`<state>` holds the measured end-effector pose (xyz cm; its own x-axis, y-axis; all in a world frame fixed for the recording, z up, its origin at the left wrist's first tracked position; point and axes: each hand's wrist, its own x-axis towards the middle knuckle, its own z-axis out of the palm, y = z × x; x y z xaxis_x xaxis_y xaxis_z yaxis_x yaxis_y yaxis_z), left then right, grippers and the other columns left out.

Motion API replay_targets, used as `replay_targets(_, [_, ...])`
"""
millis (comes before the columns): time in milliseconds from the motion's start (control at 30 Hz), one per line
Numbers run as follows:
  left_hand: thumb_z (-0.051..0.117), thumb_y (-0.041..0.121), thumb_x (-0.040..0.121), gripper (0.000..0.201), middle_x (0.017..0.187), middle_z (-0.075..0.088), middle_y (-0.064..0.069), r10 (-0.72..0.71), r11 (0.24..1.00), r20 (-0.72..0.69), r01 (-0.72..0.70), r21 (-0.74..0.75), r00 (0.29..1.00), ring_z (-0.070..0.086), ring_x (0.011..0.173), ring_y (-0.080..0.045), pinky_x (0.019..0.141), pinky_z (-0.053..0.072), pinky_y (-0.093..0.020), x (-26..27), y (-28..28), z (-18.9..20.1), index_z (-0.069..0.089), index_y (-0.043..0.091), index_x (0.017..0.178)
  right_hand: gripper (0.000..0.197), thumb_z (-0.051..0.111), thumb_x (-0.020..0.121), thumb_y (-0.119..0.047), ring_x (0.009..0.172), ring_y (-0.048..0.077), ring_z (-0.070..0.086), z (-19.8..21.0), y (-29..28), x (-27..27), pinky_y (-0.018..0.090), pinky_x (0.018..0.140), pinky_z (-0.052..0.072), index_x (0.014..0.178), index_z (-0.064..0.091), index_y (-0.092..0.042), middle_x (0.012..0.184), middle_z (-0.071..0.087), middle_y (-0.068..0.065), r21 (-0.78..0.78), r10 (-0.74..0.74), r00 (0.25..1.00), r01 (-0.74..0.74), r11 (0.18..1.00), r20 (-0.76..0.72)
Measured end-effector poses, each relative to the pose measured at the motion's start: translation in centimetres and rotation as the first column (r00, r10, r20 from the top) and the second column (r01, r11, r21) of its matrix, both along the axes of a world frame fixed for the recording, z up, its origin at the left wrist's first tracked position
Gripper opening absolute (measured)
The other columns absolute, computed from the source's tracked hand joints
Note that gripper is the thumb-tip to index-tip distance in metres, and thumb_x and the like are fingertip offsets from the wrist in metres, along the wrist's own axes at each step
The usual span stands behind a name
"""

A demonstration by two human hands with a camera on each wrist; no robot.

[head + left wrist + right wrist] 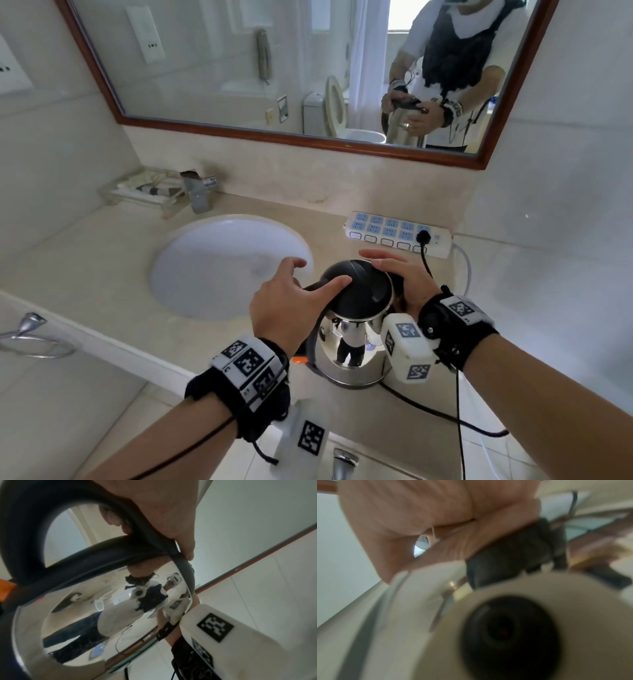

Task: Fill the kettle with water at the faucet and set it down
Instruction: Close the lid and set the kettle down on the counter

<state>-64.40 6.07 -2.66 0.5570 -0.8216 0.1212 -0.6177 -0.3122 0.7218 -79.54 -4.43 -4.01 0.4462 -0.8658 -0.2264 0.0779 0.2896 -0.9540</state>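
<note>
A stainless steel kettle (352, 346) with a black lid (366, 291) stands on the beige counter (102, 267), just right of the sink (191, 274). My left hand (308, 287) grips the black handle (30, 520): its fingers curl under the handle and its thumb lies along the lid's rim. My right hand (394, 274) holds the lid's far right edge by the spout, fingers laid over the top. The right wrist view is blurred, showing the right hand (436, 520) closed on a black part. The chrome faucet (198, 192) stands behind the sink, with no water running.
A white power strip (397, 233) lies against the back wall, its black cord (442, 411) trailing past the kettle. A clear soap tray (140, 192) sits left of the faucet. A wood-framed mirror (308, 140) hangs above. A towel ring (34, 337) is under the counter edge.
</note>
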Motion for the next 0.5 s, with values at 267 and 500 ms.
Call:
replay_targets(267, [0.056,0.076,0.062,0.072,0.075,0.056,0.009,0.009,0.999,0.000,-0.009,0.039,1.000,0.059,0.082,-0.016,0.077,0.048,-0.033,1.6,-1.7,0.2,0.048,0.030,0.117,0.018,0.054,0.088,-0.009,0.088,0.026,0.063,-0.5,-1.8,1.7,0.033,0.075,0.054,0.098,0.068,-0.015,0.098,0.067,0.014,0.027,-0.004,0.999,0.003,1.000,0.039])
replay_targets(500, [0.057,0.074,0.063,0.069,0.077,0.060,0.008,0.037,0.999,-0.013,-0.037,0.023,0.999,0.059,0.081,-0.014,0.075,0.046,-0.032,3.5,-2.1,-0.5,0.048,0.030,0.115,0.019,0.058,0.086,-0.011,0.090,0.030,0.061,-0.8,-2.3,3.7,0.044,0.087,0.051,0.101,0.069,-0.014,0.103,0.065,0.017,-0.008,0.004,1.000,-0.004,1.000,-0.001])
